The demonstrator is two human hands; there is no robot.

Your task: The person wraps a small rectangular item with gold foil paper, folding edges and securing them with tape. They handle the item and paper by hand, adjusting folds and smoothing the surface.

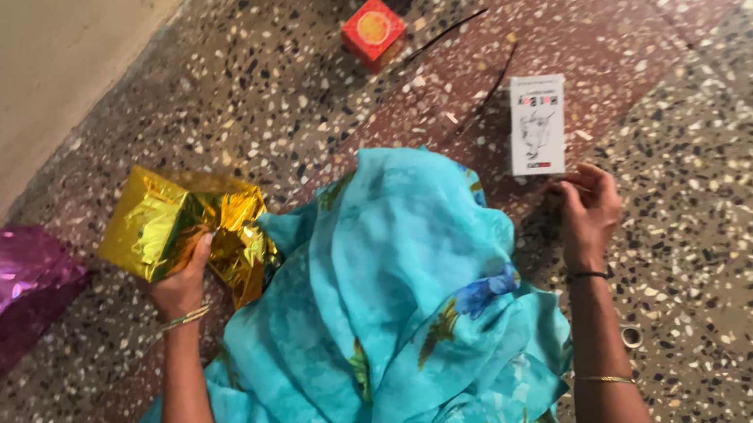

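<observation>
Terrazzo floor: left hand [181, 284] apparently grips gold-wrapped box [161, 222].

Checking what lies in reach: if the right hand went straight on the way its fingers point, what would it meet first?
Most likely the white box: the right hand points up-left with fingertips at its lower end, seemingly already touching or nearly so.

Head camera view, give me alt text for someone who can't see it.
A person on a speckled floor presses the left hand on a gold foil-wrapped box while the right hand touches a white box; turquoise floral cloth covers the lap.
</observation>
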